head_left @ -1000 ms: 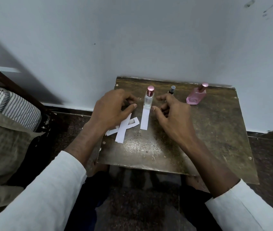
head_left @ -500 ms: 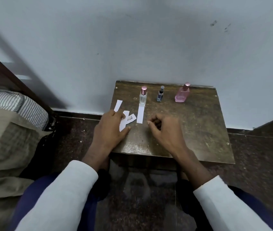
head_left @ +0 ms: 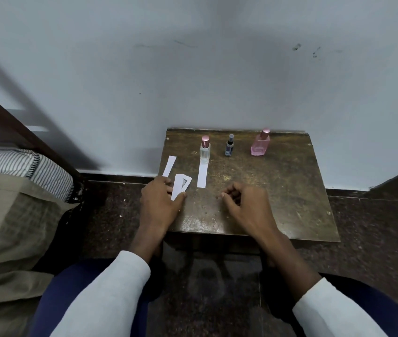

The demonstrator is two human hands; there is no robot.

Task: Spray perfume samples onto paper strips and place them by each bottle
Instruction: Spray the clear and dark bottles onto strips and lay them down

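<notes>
left hand [head_left: 160, 203] lies flat on loose paper strips [head_left: 181, 184] at the bench's [head_left: 278, 190] 9 o'clock; right hand [head_left: 244, 205] loosely curled, holding nothing

We wear a white long-sleeved top; the left sleeve [head_left: 110, 288] and right sleeve [head_left: 334, 312] are pushed back, leaving our forearms bare. Dark blue trousers [head_left: 54, 293] cover our legs. Our hands carry no rings or watch.
</notes>
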